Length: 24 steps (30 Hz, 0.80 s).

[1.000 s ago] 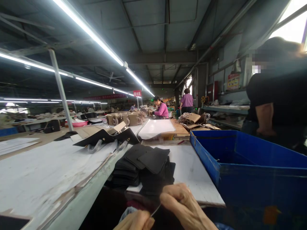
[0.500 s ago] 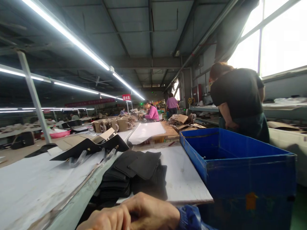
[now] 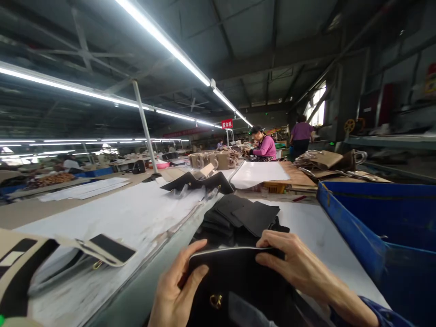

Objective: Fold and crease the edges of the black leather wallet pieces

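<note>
A black panel [image 3: 245, 277] with a pale top edge and a gold ring is held up at the bottom centre. My left hand [image 3: 180, 281] has its left corner between thumb and fingers. At the upper right edge, the thumb and fingers of my right hand [image 3: 293, 259] pinch the same panel. Right behind it lies a stack of black pieces [image 3: 252, 213]. More black and beige pieces with gold fittings rest on the white-covered table, one group at the left [image 3: 112, 250], another farther back [image 3: 190, 181].
A blue bin [image 3: 350, 222] stands at the right. Beige bags [image 3: 214, 160] and a pile of brown pieces [image 3: 327, 159] lie farther back. One person in pink [image 3: 265, 147] sits beyond the tables; another in purple [image 3: 302, 134] stands behind.
The view has swung right to left, so the bin sits farther right and the near person in black is out of view. My hands have parted and now hold the black panel up.
</note>
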Each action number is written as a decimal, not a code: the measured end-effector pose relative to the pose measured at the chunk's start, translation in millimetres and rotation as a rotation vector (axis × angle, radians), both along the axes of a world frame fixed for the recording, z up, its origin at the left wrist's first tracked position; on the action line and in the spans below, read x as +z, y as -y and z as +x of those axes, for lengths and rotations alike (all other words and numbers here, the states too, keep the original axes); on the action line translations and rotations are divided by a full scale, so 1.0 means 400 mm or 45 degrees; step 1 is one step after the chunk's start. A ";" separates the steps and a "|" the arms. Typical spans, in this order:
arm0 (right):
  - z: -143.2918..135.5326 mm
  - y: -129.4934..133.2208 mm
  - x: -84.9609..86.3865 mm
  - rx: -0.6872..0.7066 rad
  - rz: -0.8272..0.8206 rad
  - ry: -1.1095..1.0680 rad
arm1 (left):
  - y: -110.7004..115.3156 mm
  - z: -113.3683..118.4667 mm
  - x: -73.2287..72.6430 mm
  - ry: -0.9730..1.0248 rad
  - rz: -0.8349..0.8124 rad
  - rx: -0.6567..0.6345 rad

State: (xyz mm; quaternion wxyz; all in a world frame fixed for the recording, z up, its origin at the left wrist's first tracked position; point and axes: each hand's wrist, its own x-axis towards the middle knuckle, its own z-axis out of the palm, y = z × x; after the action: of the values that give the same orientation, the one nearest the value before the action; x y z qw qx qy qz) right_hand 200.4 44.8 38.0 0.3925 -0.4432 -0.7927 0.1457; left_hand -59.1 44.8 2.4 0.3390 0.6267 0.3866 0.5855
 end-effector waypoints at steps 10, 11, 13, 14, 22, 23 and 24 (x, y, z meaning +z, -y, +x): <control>-0.056 -0.009 -0.034 0.085 0.517 0.228 | 0.016 0.027 -0.004 -0.059 -0.096 0.114; -0.069 -0.011 -0.041 0.088 0.546 0.235 | 0.017 0.034 -0.004 -0.039 -0.105 0.099; -0.095 -0.013 -0.058 0.087 0.571 0.223 | 0.020 0.056 -0.003 0.040 -0.130 0.117; -0.107 -0.013 -0.065 0.090 0.570 0.207 | 0.022 0.067 -0.001 0.084 -0.142 0.130; -0.106 -0.044 -0.055 0.090 0.074 -0.262 | 0.036 0.041 0.020 0.101 -0.160 0.237; -0.096 -0.055 -0.046 0.067 -0.001 -0.417 | 0.039 0.028 0.016 0.136 -0.182 0.233; -0.088 -0.066 -0.039 0.045 -0.054 -0.573 | 0.042 0.018 0.007 0.190 -0.206 0.213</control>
State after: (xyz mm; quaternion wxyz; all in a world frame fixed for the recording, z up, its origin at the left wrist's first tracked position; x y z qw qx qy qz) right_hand 165.4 71.3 22.4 0.5475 -0.3938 -0.6895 0.2643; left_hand -52.1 28.0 5.1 0.3661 0.5176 0.4572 0.6237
